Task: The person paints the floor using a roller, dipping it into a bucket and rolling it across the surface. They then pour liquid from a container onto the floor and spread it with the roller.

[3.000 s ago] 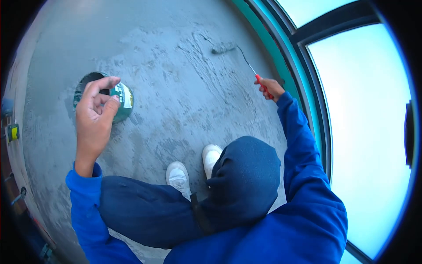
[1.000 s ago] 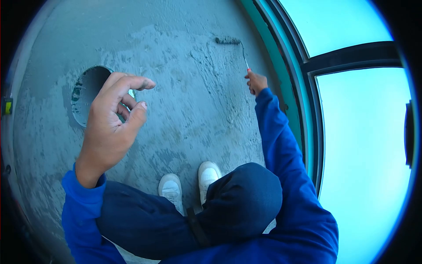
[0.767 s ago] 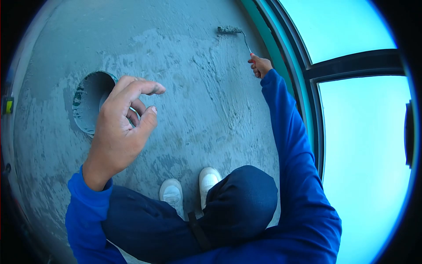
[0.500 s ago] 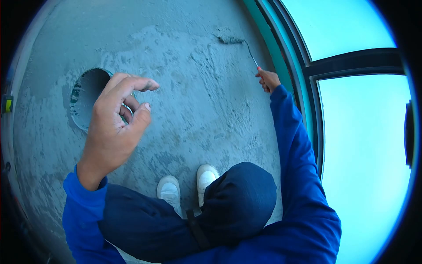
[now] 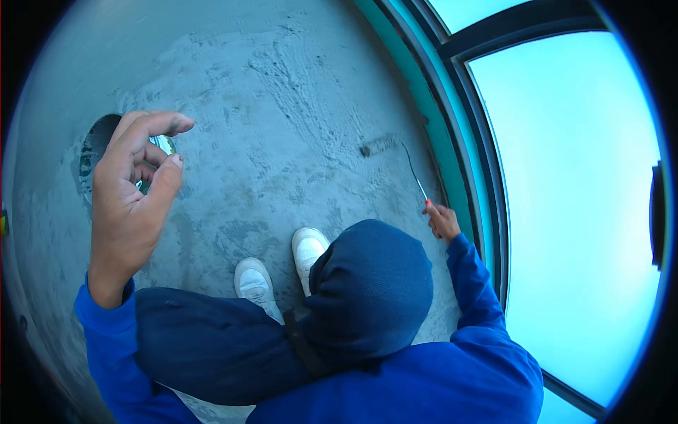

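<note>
My right hand [image 5: 443, 221] is closed around the handle of a paint roller [image 5: 379, 145]. The roller's thin wire frame runs up from its red-tipped grip, and its grey-smeared sleeve rests on the wet-looking grey floor [image 5: 233, 134], close to the teal edge. Raised in the air at the left, my left hand [image 5: 134, 191] holds nothing; its fingers are curved, with a gap between thumb and forefinger. Behind it stands a round, bucket-like container [image 5: 90, 152] with a smeared wall, partly hidden by the hand.
Along the right runs a teal strip [image 5: 452, 166] beside a dark frame with bright glass panels [image 5: 565, 177]. My white shoes [image 5: 311, 251] stand on the floor just in front of my knees. A yellow-green object [image 5: 4, 224] shows at the far left edge.
The roller has come down the floor toward me, with my right hand drawn back. The view has shifted, so the container and my left hand appear further left.
</note>
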`<state>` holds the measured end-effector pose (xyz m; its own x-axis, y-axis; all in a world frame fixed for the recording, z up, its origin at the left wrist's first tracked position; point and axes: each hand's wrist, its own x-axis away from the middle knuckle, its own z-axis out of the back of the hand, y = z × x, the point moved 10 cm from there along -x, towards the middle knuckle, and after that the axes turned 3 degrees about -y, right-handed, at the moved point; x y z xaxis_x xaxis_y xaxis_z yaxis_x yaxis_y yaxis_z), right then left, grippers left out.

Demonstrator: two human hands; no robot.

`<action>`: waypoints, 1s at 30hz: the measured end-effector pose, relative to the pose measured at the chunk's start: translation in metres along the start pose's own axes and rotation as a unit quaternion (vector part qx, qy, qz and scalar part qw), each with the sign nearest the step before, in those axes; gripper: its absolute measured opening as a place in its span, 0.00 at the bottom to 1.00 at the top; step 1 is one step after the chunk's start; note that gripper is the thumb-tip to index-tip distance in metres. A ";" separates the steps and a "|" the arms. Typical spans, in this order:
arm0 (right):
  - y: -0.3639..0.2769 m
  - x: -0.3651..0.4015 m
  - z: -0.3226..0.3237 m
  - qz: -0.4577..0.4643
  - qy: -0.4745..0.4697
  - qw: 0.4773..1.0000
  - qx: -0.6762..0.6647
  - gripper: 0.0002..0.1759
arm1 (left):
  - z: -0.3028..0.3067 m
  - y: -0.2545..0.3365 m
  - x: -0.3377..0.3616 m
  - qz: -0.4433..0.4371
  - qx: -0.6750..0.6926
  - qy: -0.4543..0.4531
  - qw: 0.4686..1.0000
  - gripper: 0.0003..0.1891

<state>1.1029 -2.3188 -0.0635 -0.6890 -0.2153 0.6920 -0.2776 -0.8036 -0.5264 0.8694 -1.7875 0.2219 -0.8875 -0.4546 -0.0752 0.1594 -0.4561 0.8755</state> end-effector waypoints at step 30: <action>-0.299 -0.174 -0.068 0.096 0.001 0.995 -0.009 0.25 | 0.019 -0.008 0.008 0.036 -0.016 -0.003 0.999 0.15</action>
<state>1.2600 -2.0032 -0.0603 -0.7323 -0.3625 0.5765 -0.1528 -0.7375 -0.6578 0.8528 -1.7725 0.2232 -0.8754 -0.4832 -0.0095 0.2373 -0.4468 0.8626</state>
